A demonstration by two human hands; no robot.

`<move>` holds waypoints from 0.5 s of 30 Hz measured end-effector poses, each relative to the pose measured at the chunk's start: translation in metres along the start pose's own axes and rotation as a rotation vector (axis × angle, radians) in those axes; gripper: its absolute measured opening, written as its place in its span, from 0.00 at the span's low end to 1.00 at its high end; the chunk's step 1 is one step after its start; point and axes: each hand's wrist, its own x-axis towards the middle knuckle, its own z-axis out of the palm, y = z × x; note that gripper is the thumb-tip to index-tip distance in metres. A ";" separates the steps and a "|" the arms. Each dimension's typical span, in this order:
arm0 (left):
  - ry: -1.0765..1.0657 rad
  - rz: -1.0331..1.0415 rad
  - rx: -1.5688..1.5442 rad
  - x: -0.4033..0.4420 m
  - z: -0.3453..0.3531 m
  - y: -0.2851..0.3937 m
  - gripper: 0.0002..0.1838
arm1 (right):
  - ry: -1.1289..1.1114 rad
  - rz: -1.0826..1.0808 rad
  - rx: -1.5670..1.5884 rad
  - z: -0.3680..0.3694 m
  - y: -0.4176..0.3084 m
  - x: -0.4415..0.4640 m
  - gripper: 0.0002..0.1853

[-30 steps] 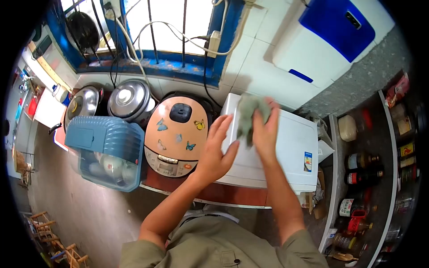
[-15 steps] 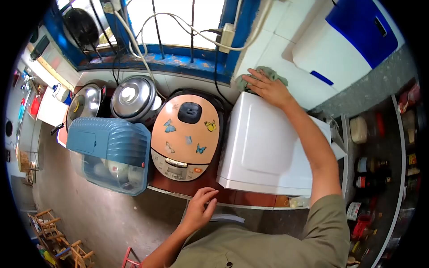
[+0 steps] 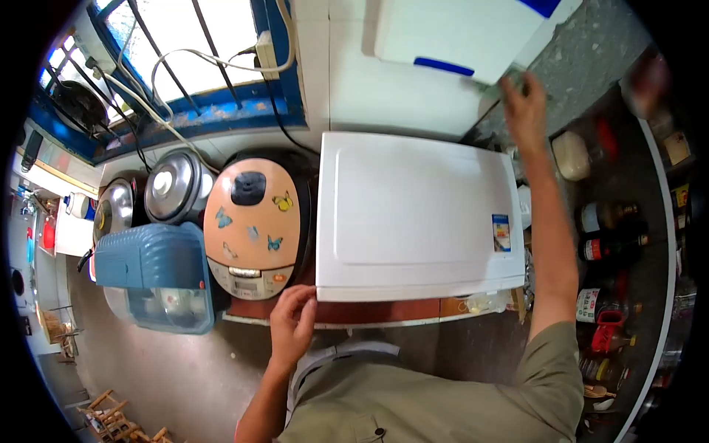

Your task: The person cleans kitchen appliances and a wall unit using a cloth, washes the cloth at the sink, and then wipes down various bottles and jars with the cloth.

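Note:
My right hand [image 3: 526,107] reaches to the wall beyond the back right corner of the white appliance [image 3: 421,207], with its fingers bent around a grey-green cloth [image 3: 509,80] that is mostly hidden behind them. Close to the appliance's front left corner, my left hand [image 3: 293,321] has curled fingers, and nothing shows in it. Left of the appliance stands a rice cooker [image 3: 255,214] with butterfly stickers on its lid. A blue and white label [image 3: 501,232] is on the appliance's top at the right.
A blue container with a clear front [image 3: 151,255] and lidded pots [image 3: 172,184] stand at the left. Above hangs a white unit with blue trim [image 3: 450,37]. Shelves with bottles [image 3: 609,247] are at the right; cables hang by the window.
The view has shifted right. My right hand has moved with the cloth from the wall behind the appliance to the right. My left hand has come up beside the appliance's front left corner.

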 end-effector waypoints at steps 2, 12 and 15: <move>0.003 -0.032 -0.029 -0.002 0.004 -0.003 0.11 | 0.173 -0.148 -0.128 0.016 0.019 0.005 0.18; 0.031 -0.115 -0.074 -0.023 0.018 -0.002 0.16 | -0.229 -0.082 0.121 0.061 0.015 -0.075 0.19; 0.055 -0.153 -0.076 -0.025 0.021 -0.006 0.18 | -0.443 0.249 0.269 0.028 0.022 -0.077 0.20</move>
